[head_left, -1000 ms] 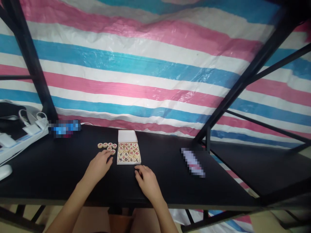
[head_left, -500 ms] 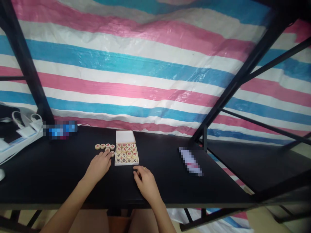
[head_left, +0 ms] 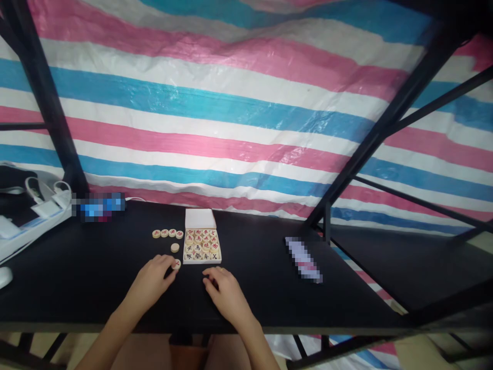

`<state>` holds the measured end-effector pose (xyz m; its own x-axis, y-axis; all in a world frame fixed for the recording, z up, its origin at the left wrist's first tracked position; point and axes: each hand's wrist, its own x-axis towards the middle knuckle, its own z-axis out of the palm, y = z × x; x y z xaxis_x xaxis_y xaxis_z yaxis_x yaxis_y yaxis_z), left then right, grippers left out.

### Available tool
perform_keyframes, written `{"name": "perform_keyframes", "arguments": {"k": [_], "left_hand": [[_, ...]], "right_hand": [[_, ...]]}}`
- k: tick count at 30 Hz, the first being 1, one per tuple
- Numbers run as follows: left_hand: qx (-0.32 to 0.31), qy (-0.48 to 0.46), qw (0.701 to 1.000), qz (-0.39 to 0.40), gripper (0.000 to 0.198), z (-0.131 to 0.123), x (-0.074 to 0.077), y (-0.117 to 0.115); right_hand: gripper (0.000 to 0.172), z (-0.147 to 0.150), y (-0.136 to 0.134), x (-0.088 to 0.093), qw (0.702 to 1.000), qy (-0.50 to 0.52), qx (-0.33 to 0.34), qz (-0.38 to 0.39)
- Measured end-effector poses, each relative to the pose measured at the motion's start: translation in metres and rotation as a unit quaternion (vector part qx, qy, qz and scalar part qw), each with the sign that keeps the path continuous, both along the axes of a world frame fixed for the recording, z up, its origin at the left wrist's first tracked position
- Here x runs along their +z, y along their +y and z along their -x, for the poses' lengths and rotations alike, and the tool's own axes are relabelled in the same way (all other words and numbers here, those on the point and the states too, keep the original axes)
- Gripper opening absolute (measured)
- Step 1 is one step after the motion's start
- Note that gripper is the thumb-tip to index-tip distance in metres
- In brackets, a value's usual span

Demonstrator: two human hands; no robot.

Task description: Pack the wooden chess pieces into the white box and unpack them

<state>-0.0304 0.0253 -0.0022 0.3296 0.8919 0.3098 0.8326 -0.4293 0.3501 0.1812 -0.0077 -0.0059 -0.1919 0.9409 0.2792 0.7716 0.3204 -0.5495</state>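
My left hand (head_left: 154,280) has its fingertips and thumb closed about a round Chinese chess piece (head_left: 176,264) with a red character, low over or on the black table. Just above it lies a single blank-faced piece (head_left: 175,247). Farther back, several red-marked pieces (head_left: 165,233) sit in a short row. To the right stands a white box (head_left: 202,261) with its lid raised, filled with rows of red- and black-marked pieces (head_left: 197,247). My right hand (head_left: 228,292) rests in front of the box, fingers loosely bent and apart, with nothing visible in it.
A white power strip (head_left: 46,218) with plugged-in cables is at the far left, near a white mouse (head_left: 4,277). One blurred blue item (head_left: 100,206) lies at the back left, another pale one (head_left: 303,259) on the right. Black frame posts and a striped sheet (head_left: 215,128) border the table.
My left hand has drawn one piece toward the table's front edge, away from the others. A blank-faced piece is now uncovered. My right hand has shifted slightly left and nearer.
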Motion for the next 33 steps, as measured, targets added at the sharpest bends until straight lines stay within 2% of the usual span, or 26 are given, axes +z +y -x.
{"name": "perform_keyframes", "arguments": {"k": [4,9,13,17,22,26,29,33], "left_hand": [[-0.035,-0.111,0.992,0.038,0.008,-0.018,-0.008,-0.013],[-0.062,-0.168,0.983,0.047,0.01,-0.037,-0.008,-0.019],[-0.082,-0.198,0.976,0.048,0.01,-0.035,-0.005,-0.022],[-0.111,-0.191,0.972,0.083,0.012,-0.032,-0.006,-0.024],[-0.097,-0.191,0.972,0.094,0.026,-0.032,-0.009,-0.023],[-0.095,-0.188,0.97,0.123,0.02,-0.033,-0.001,-0.025],[-0.089,-0.213,0.96,0.159,0.018,-0.033,0.006,-0.025],[-0.085,-0.279,0.933,0.21,0.018,-0.031,0.007,-0.021]], "right_hand": [[0.014,0.007,-0.001,0.001,0.998,0.05,0.027,0.021],[0.016,0.005,-0.001,-0.001,0.994,0.1,0.03,0.028],[0.015,0.004,-0.005,-0.001,0.997,0.068,0.039,0.015],[0.015,0.005,-0.007,-0.002,0.998,0.049,0.046,0.006],[0.014,0.004,-0.006,-0.001,0.991,0.123,0.058,0.009],[0.014,0.003,-0.006,0.0,0.988,0.141,0.058,0.006],[0.015,0.004,-0.007,0.0,0.99,0.129,0.053,0.007],[0.013,0.004,-0.007,0.0,0.991,0.117,0.059,0.022]]}}
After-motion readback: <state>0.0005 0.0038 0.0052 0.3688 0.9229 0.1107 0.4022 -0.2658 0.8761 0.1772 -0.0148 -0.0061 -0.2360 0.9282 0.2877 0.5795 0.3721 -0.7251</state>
